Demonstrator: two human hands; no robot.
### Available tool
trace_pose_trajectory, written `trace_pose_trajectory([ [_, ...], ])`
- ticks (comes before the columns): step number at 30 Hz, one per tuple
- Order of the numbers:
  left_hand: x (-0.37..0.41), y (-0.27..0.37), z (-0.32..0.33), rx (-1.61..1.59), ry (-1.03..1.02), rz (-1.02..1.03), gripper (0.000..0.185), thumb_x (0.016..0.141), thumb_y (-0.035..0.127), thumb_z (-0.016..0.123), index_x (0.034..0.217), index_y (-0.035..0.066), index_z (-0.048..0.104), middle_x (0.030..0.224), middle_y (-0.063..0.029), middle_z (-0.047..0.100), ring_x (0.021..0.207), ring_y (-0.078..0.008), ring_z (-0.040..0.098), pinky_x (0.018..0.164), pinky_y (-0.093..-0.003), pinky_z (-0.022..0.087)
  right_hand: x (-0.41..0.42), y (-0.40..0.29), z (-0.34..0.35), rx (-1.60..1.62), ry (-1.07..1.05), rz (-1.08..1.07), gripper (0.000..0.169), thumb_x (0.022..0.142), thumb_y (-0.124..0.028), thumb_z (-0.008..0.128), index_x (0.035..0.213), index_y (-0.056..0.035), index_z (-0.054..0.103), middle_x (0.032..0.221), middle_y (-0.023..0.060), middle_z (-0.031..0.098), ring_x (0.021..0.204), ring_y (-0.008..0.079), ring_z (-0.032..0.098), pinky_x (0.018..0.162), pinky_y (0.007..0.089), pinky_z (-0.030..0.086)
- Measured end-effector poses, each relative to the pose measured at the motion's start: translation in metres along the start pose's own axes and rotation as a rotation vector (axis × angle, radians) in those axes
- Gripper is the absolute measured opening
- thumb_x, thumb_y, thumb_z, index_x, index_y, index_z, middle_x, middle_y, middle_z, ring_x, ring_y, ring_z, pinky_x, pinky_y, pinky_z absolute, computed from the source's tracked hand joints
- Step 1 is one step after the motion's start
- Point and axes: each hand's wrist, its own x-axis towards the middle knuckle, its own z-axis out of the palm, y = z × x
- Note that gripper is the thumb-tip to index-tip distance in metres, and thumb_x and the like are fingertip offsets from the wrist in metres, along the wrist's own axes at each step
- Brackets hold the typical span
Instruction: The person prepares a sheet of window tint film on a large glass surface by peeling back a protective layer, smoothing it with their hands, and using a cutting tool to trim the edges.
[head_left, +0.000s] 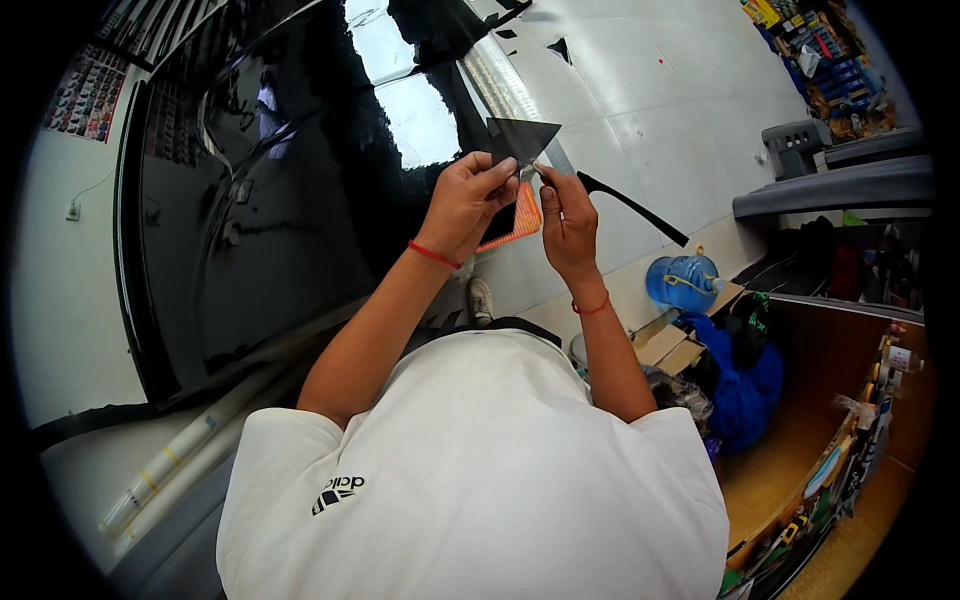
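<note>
A small triangular piece of dark, see-through film (526, 137) is pinched between the thumb and fingers of my left hand (474, 199). My right hand (568, 217) is close beside it, thumb and forefinger closed at the film's lower corner on something small and pale that I cannot make out. Below the hands, an orange patterned pad (525, 214) shows partly, the rest hidden. To the left spreads a large glossy black panel (300, 187) with bright reflections on it. Just right of my right hand, a narrow curved black strip (637, 208) shows against the pale floor.
Black scraps (560, 51) lie on the tiled floor (652, 90). At right are a blue water jug (682, 283), cardboard (664, 346), a blue cloth-like bundle (742, 405) and a grey bench (832, 187). Long wrapped rolls (180, 457) lie lower left.
</note>
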Motion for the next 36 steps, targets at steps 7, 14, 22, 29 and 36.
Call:
trace_pose_trajectory([
  [7, -0.001, -0.008, -0.01, -0.113, -0.084, -0.069, 0.008, 0.105, 0.009, 0.063, 0.098, 0.006, 0.06, 0.088, -0.0035, 0.063, 0.079, -0.0108, 0.063, 0.077, -0.0261, 0.054, -0.013, 0.021, -0.008, -0.022, -0.03, 0.074, 0.021, 0.104, -0.01, 0.058, 0.12, -0.0023, 0.07, 0.096, 0.0161, 0.067, 0.086, 0.0324, 0.064, 0.077, 0.0404, 0.051],
  [14, 0.0, 0.004, -0.039, -0.036, 0.114, -0.054, 0.012, 0.102, 0.014, 0.069, 0.094, 0.011, 0.06, 0.086, 0.0021, 0.062, 0.079, -0.0073, 0.064, 0.075, -0.023, 0.055, -0.041, 0.047, -0.001, -0.029, 0.065, 0.454, 0.025, 0.102, -0.019, 0.063, 0.102, 0.0009, 0.077, 0.064, 0.0061, 0.064, 0.059, 0.0112, 0.055, 0.058, 0.0317, 0.045],
  [22, -0.01, -0.007, -0.057, -0.057, 0.071, -0.065, 0.008, 0.101, 0.011, 0.07, 0.102, 0.009, 0.062, 0.093, 0.0013, 0.064, 0.084, -0.008, 0.066, 0.079, -0.0238, 0.057, -0.037, 0.113, 0.044, -0.279, -0.064, 0.251, 0.034, 0.093, -0.005, 0.058, 0.124, 0.0031, 0.067, 0.108, 0.024, 0.064, 0.102, 0.0431, 0.064, 0.089, 0.0478, 0.052],
  [29, -0.021, -0.016, -0.059, 0.048, 0.072, -0.058, 0.012, 0.1, 0.013, 0.07, 0.109, 0.006, 0.067, 0.096, 0.0012, 0.066, 0.087, -0.0074, 0.066, 0.077, -0.0223, 0.056, -0.014, 0.11, 0.066, -0.501, -0.09, 0.312, 0.026, 0.088, -0.015, 0.07, 0.107, 0.0028, 0.071, 0.096, 0.0224, 0.066, 0.098, 0.0434, 0.063, 0.088, 0.0509, 0.05],
  [36, -0.03, -0.01, -0.073, 0.254, 0.109, 0.039, 0.014, 0.099, 0.018, 0.074, 0.096, 0.005, 0.07, 0.09, 0.0014, 0.067, 0.085, -0.0078, 0.067, 0.082, -0.0226, 0.057, 0.005, 0.003, 0.031, 0.473, -0.147, 0.688, 0.03, 0.102, -0.026, 0.07, 0.099, 0.0034, 0.075, 0.089, 0.0087, 0.074, 0.081, 0.0129, 0.067, 0.072, 0.0277, 0.052],
])
